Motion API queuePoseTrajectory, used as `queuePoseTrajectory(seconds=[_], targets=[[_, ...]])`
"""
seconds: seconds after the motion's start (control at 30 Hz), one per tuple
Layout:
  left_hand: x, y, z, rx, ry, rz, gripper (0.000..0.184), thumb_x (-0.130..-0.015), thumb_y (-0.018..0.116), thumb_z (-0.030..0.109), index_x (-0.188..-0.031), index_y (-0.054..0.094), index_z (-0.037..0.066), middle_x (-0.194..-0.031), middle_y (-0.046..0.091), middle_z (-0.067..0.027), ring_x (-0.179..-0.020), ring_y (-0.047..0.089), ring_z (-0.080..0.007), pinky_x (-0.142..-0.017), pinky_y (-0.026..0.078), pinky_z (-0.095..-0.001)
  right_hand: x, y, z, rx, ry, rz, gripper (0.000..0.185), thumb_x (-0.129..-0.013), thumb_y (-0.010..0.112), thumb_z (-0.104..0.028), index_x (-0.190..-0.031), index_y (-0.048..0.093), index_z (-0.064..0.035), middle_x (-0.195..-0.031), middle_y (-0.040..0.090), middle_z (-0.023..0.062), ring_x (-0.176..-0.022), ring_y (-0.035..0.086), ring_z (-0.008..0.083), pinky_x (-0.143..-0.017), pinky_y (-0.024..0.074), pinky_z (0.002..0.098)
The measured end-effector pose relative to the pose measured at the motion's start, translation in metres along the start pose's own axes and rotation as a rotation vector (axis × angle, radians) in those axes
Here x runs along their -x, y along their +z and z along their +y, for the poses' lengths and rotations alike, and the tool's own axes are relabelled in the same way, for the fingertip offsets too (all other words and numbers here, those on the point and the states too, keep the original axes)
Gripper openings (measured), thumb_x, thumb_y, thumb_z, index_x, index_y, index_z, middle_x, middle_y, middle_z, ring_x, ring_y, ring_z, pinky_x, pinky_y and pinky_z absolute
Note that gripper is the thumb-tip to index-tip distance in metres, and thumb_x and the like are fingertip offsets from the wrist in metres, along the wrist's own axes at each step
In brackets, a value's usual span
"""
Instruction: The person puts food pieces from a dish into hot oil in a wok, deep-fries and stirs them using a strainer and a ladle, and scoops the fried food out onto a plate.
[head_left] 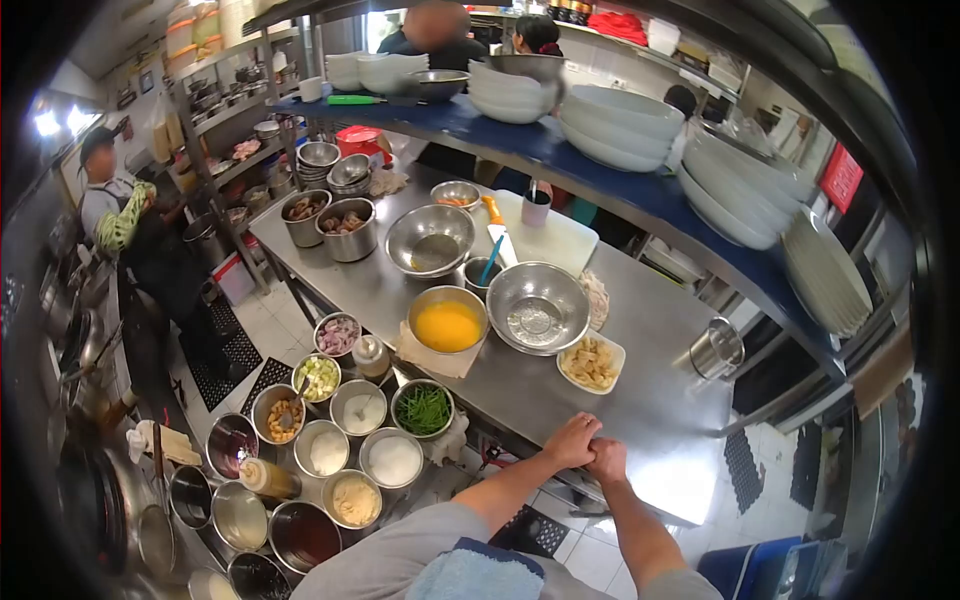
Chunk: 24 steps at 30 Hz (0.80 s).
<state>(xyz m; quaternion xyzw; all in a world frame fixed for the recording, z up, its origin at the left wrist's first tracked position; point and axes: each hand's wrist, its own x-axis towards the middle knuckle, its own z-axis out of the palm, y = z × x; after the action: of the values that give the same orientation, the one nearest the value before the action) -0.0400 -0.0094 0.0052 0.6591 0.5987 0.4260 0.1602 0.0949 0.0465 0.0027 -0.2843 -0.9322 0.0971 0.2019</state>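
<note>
My left hand and my right hand meet over the near edge of the steel counter. Both have curled fingers and touch each other; whatever may be between them is hidden. Just beyond them sits a white square bowl of pale yellow pieces. Behind that stands a large steel mixing bowl with a little residue in its bottom. To its left, a steel bowl of orange-yellow liquid rests on a brown cloth or paper.
Several ingredient pots, one with chopped green herbs, crowd the lower left. Farther back lie a cutting board and an orange-handled knife. A shelf with stacked white bowls overhangs the counter. A person stands at left.
</note>
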Motion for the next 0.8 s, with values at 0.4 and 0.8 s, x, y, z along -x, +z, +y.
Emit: queuePoseTrajectory(seconds=[0.4, 0.8], targets=[[-0.002, 0.0015, -0.0013, 0.008, 0.011, 0.03, 0.038, -0.065, 0.063, 0.014, -0.098, 0.051, 0.0, -0.102, 0.052, -0.0167, -0.104, 0.047, -0.0333, -0.094, 0.039, -0.0397, 0.002, -0.0017, -0.0032, -0.041, -0.003, 0.027, 0.014, -0.069, 0.062, -0.014, -0.08, 0.057, -0.0078, -0.068, 0.062, 0.0108, -0.064, 0.061, 0.0323, -0.058, 0.0478, 0.0434], [-0.0014, 0.0034, -0.0033, 0.032, 0.043, 0.085, 0.03, -0.069, 0.057, 0.013, -0.095, 0.051, 0.0, -0.1, 0.052, -0.0172, -0.101, 0.047, -0.0342, -0.092, 0.04, -0.0411, -0.0007, -0.003, -0.0108, -0.08, 0.098, 0.083, 0.022, -0.07, 0.065, -0.014, -0.086, 0.05, -0.0084, -0.067, 0.061, 0.0115, -0.061, 0.061, 0.0331, -0.055, 0.0487, 0.0435]])
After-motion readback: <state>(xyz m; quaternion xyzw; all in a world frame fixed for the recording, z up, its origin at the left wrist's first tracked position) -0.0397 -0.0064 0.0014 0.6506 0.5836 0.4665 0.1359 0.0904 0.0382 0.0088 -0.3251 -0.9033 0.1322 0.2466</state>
